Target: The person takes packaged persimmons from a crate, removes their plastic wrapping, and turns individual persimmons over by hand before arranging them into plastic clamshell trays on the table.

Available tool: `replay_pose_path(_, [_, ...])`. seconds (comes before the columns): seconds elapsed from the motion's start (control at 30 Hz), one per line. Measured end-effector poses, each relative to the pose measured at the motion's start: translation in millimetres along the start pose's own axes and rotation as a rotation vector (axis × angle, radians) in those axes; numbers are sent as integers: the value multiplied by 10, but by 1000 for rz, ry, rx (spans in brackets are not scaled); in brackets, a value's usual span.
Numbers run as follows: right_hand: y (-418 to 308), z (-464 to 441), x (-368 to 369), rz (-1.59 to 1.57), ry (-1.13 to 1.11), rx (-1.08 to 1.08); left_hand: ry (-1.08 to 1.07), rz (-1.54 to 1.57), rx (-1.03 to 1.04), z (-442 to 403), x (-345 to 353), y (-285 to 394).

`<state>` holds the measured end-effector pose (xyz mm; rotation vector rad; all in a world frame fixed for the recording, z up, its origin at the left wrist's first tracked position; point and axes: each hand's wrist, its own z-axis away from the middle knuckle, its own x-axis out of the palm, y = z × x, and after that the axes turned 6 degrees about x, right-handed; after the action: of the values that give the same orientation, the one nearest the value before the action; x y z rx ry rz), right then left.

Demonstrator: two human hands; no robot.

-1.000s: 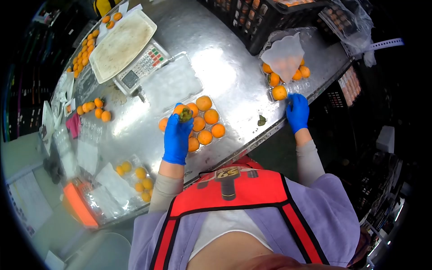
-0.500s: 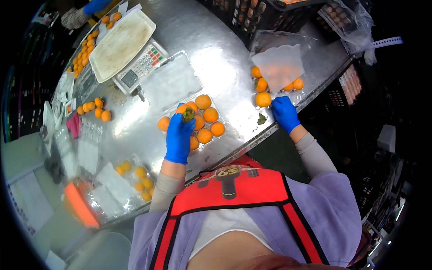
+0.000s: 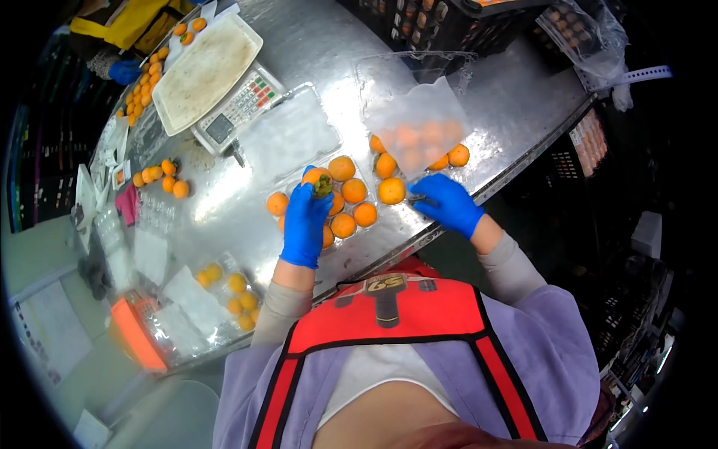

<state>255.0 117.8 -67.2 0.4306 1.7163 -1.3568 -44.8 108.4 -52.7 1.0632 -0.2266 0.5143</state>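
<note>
My left hand [image 3: 305,224], in a blue glove, is closed around an orange persimmon [image 3: 317,177] with its green calyx showing. It is above a clear plastic tray [image 3: 368,166] of persimmons, partly hiding it. My right hand [image 3: 450,203], also gloved in blue, has its fingers drawn together beside the front persimmon [image 3: 391,191] of a second clear tray [image 3: 360,86]. A small dark thing [image 3: 423,199] shows at its fingertips; what it is I cannot make out. A translucent white sheet [image 3: 428,123] covers many of the persimmons in that second tray.
A digital scale [image 3: 207,75] stands at the back left, near loose persimmons [image 3: 142,90] and a co-worker's blue-gloved hand [image 3: 124,72]. A black crate [image 3: 441,30] is at the back. More persimmons [image 3: 241,299] lie at the lower left. The metal table's edge [image 3: 516,166] runs along the right.
The sheet-covered tray has slid left, close to the other tray, and my right hand has moved left with it. My left hand still holds the persimmon. The co-worker's hand has come lower.
</note>
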Motion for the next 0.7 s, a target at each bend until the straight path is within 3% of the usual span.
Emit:
replay_pose_path(0.07, [155,-71,-142,-351,197,154,-28,13,-5,-12,-19,-8])
replay_pose_path(0.17, [569,-447,-452,-203,626,305,-39,3,1,-16,-9,-19])
replay_pose_path(0.27, [1234,-769,-241,-365,698,445,-41,-37,1,6,76,5])
replay_pose_path(0.3, [1186,-790,-249,-367,700,444,-42,-39,3,9,93,5])
replay_pose_path(0.37, [981,-895,-242,-297,439,535,-64,-22,24,13,103,3])
replay_pose_path(0.47, [923,-1088,-122,-259,356,522,-76,12,35,-30,5,-60])
replay_pose_path(0.6, [882,-1326,-182,-32,298,515,-24,11,9,18,84,7])
replay_pose_path(0.63, [916,-1338,-137,87,478,417,-40,26,14,5,67,-7])
replay_pose_path(0.7, [877,-1272,-310,99,408,477,-53,51,22,-6,50,-18])
